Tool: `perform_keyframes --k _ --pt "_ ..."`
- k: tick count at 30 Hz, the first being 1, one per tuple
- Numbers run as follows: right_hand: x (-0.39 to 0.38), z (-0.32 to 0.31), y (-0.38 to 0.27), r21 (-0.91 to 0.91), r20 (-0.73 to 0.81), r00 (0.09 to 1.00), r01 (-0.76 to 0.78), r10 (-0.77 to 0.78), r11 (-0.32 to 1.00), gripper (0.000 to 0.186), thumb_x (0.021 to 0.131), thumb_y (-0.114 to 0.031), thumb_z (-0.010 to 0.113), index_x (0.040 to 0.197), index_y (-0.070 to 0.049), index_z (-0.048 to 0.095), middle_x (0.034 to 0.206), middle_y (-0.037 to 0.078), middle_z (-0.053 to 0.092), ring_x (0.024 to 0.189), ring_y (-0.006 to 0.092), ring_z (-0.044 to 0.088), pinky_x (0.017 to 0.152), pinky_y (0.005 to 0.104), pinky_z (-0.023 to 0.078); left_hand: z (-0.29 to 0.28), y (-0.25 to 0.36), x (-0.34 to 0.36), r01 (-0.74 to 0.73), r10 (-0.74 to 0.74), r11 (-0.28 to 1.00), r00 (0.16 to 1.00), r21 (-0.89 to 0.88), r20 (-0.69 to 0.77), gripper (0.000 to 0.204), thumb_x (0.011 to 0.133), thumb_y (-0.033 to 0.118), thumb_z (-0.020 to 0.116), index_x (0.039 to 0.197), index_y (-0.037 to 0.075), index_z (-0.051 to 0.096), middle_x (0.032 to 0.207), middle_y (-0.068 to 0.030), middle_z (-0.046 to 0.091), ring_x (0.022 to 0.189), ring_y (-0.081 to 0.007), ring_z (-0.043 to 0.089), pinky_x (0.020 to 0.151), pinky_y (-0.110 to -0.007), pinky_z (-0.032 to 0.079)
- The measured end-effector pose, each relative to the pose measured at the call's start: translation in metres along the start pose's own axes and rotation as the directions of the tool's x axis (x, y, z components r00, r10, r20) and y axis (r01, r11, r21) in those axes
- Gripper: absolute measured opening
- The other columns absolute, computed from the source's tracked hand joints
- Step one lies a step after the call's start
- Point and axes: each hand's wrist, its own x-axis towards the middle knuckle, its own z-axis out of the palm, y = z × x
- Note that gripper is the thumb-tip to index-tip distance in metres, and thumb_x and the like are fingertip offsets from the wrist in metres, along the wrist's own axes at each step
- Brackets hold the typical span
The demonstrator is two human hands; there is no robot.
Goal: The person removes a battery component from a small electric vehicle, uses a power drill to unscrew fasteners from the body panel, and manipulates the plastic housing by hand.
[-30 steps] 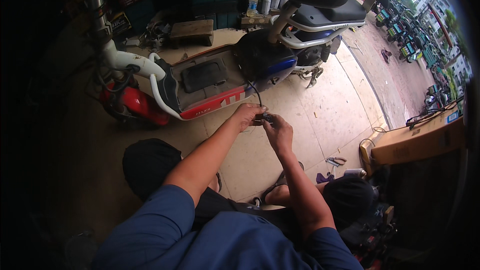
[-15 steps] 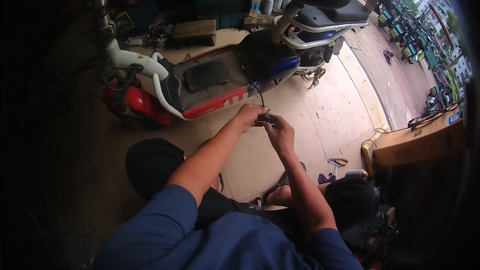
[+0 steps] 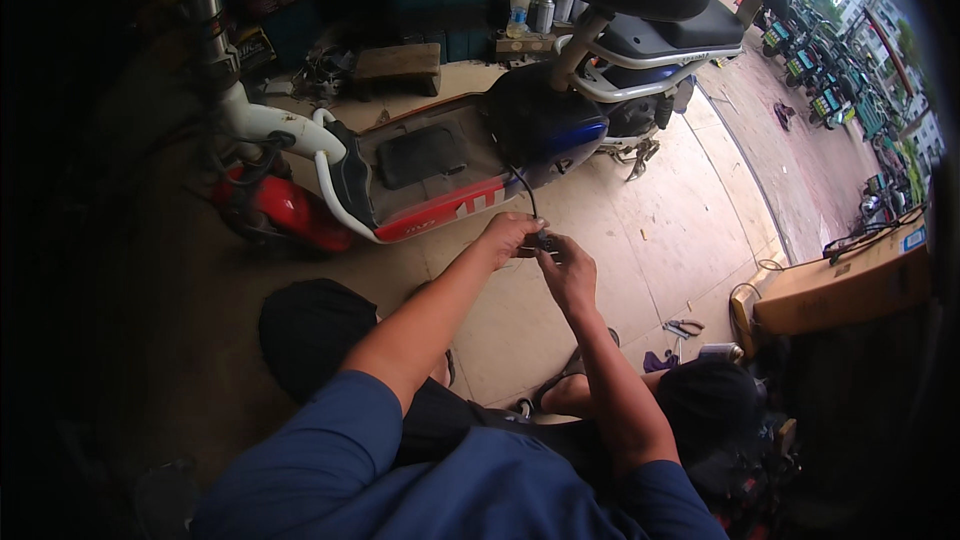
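Note:
A black cable (image 3: 530,195) comes out of the side of an electric scooter (image 3: 430,218) with a red and blue body. Its lower end reaches my hands, where a small dark piece like a connector (image 3: 545,240) shows between the fingers. My left hand (image 3: 510,238) is closed at the cable end, thumb and fingers pinched together. From the right, my right hand (image 3: 570,273) pinches the same dark piece, touching or nearly touching the left fingertips. The fingers cover most of the piece, so its exact kind is hidden.
Pliers (image 3: 684,327) and a purple cloth (image 3: 659,361) lie on the tiled floor right of my feet, beside a can (image 3: 720,351). A large cardboard box (image 3: 845,285) stands at the right. Behind the scooter is a low wooden stool (image 3: 398,65).
The whole view has shifted slightly, so everything sits a little further right. Both hands stay together on the cable end, with only slight finger movement.

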Motion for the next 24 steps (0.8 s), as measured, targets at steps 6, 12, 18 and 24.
perform_keyframes --k 6,12,18,24 --pt "-0.001 0.004 0.012 0.001 0.042 0.998 -0.050 0.050 0.999 0.040 0.086 -0.016 0.078 0.123 -0.004 0.070 0.107 0.014 0.077 0.088 0.0247 0.077 0.080 0.0361 0.060 0.004 -0.004 0.001 0.015 -0.015 1.000 1.000 0.016 -0.003 0.026 0.104 0.022 0.062 0.122 0.005 0.069 0.106 -0.0063 0.075 0.094 -0.0197 0.074 0.082 -0.038 0.061" --pt "-0.003 0.006 0.018 -0.096 0.111 0.988 -0.095 0.106 0.991 0.055 0.083 -0.017 0.081 0.133 -0.002 0.064 0.121 0.020 0.072 0.099 0.0292 0.075 0.086 0.0384 0.060 0.001 -0.017 0.011 0.017 0.000 0.991 0.992 0.136 -0.127 0.023 0.103 0.022 0.063 0.121 0.010 0.070 0.098 -0.0014 0.072 0.085 -0.0146 0.068 0.079 -0.037 0.058" --pt "-0.009 0.004 0.037 -0.106 0.093 0.991 -0.091 0.101 0.990 0.056 0.082 -0.018 0.082 0.133 -0.001 0.064 0.122 0.022 0.071 0.098 0.0314 0.074 0.086 0.0398 0.060 0.003 -0.035 0.033 -0.088 0.242 0.885 0.925 0.457 -0.292 0.020 0.098 0.019 0.066 0.112 0.004 0.068 0.089 -0.0024 0.066 0.078 -0.0125 0.057 0.068 -0.033 0.046" --pt "-0.004 -0.018 0.002 -0.309 0.126 0.985 -0.073 0.117 0.948 0.032 0.086 -0.030 0.080 0.097 -0.001 0.078 0.120 0.022 0.072 0.100 0.0335 0.074 0.085 0.0408 0.058 0.014 -0.025 0.029 -0.032 0.470 0.691 0.779 0.722 -0.415 0.033 0.091 0.034 0.069 0.107 0.005 0.071 0.107 -0.0221 0.073 0.103 -0.0396 0.070 0.087 -0.047 0.054"
